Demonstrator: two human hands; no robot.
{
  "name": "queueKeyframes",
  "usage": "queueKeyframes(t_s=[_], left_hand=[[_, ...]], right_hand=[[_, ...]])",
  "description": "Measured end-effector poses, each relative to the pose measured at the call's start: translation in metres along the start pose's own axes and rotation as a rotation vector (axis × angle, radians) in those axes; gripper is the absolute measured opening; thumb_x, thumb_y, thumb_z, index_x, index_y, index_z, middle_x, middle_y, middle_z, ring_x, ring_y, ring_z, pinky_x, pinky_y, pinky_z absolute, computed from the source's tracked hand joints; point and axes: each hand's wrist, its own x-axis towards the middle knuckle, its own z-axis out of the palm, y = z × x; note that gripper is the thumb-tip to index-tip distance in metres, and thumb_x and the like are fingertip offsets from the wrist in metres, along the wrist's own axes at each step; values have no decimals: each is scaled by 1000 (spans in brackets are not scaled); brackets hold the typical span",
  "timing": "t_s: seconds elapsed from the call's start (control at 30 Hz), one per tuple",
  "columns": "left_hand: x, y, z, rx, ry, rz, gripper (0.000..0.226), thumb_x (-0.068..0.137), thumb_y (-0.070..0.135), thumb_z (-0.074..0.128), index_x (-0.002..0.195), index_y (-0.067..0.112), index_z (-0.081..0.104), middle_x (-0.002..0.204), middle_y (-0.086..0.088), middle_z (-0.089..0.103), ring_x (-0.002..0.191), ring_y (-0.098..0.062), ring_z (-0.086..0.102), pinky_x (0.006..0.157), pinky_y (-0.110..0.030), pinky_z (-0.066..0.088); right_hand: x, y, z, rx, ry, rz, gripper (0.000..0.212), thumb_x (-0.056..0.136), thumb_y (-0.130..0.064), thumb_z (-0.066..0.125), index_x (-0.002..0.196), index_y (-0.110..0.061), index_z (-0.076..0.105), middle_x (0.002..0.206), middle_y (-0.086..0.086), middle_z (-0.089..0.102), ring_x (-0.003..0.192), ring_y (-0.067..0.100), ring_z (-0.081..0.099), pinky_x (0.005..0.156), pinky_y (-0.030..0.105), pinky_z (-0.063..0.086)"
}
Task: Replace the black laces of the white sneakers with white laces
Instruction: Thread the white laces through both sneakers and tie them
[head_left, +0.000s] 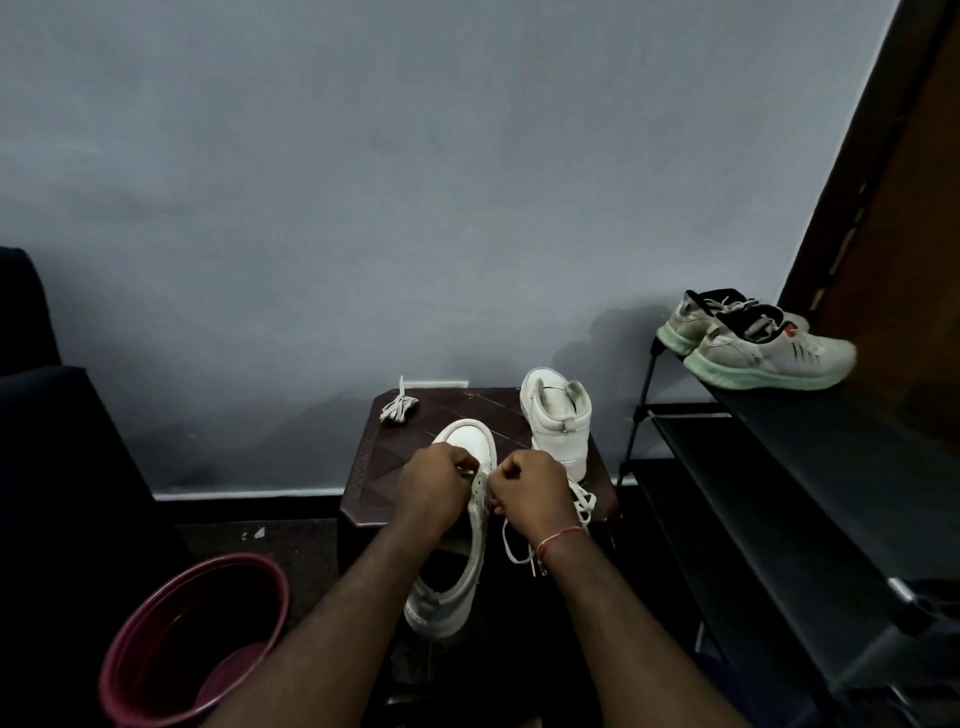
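A white sneaker (467, 525) lies toe-away on a small dark stool (415, 457), its heel hanging over the near edge. My left hand (434, 486) is closed on its left eyelet side. My right hand (530, 491) pinches a white lace (514, 551) at the eyelets; the lace's loose end loops down below my wrist. The second white sneaker (558, 423) stands upright at the stool's back right, heel toward me. A bundled white lace (397, 408) lies at the back left corner. No black lace shows.
A maroon plastic tub (192, 639) sits on the floor at lower left. A black shoe rack (779, 467) on the right carries a pair of grey running shoes (753, 343). A dark chair is at far left, a grey wall behind.
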Motion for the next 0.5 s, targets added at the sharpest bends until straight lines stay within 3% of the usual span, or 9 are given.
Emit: queueKeyframes(t_s=[0.2,0.37,0.5], left_hand=[[-2,-1,2,-29,-11,-25,19,77,24,71,96,26,76,92,-1,75,87,-18,69,72,-23,49],[-3,1,0,6,-27,-35,19,78,25,71,95,26,76,92,-1,75,89,-19,69,73,-25,50],[-3,3,2,72,-33,-28,15,80,21,65,90,20,75,92,-5,74,90,-25,68,77,-30,54]], right_hand=[[1,-11,-10,-358,-35,-110,13,81,-16,60,70,-11,65,82,14,70,82,30,63,70,32,46],[6,-18,-10,-434,-120,-183,12,84,-12,57,83,-7,68,95,12,70,94,29,61,78,33,45],[9,-13,-9,-410,-119,-145,10,84,-13,61,81,-10,70,91,11,71,91,26,64,77,30,49]])
